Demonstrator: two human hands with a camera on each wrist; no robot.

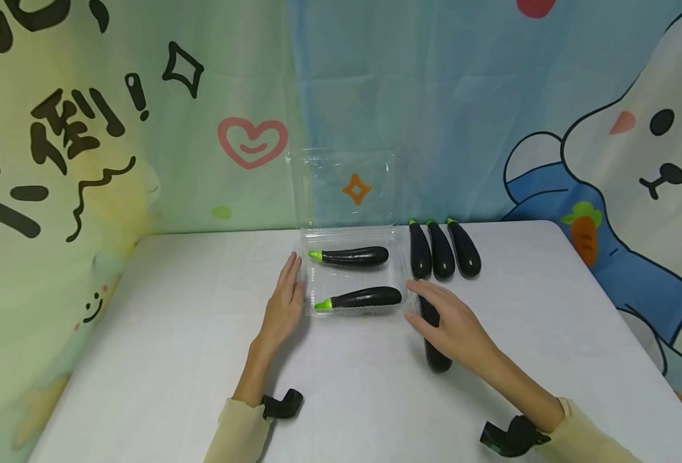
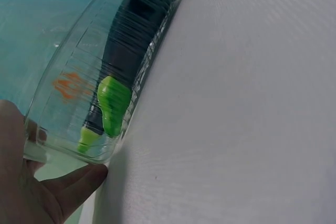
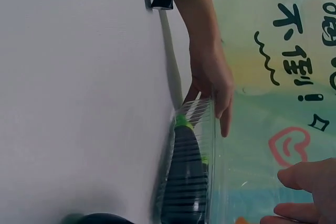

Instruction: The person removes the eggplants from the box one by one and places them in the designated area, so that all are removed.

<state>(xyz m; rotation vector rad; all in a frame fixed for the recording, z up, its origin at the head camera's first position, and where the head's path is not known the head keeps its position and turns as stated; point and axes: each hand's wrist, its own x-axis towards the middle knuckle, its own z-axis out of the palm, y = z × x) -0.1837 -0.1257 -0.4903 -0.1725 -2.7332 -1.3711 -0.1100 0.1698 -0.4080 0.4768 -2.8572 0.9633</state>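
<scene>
A clear plastic box lies with its hinged lid standing up behind it. Inside are two dark eggplants with green stems, one at the back and one at the front. My left hand rests against the box's left side, fingers extended; the left wrist view shows the thumb by the box's lower corner. Beside the right wall, my right hand spreads its fingers, holding nothing. Below it lies another eggplant, partly hidden by that hand. Whether the right fingertips touch the box, I cannot tell.
Three more eggplants lie side by side to the right of the box, at the back of the white table. A printed curtain hangs directly behind the table's far edge. Black wrist cameras sit on both forearms.
</scene>
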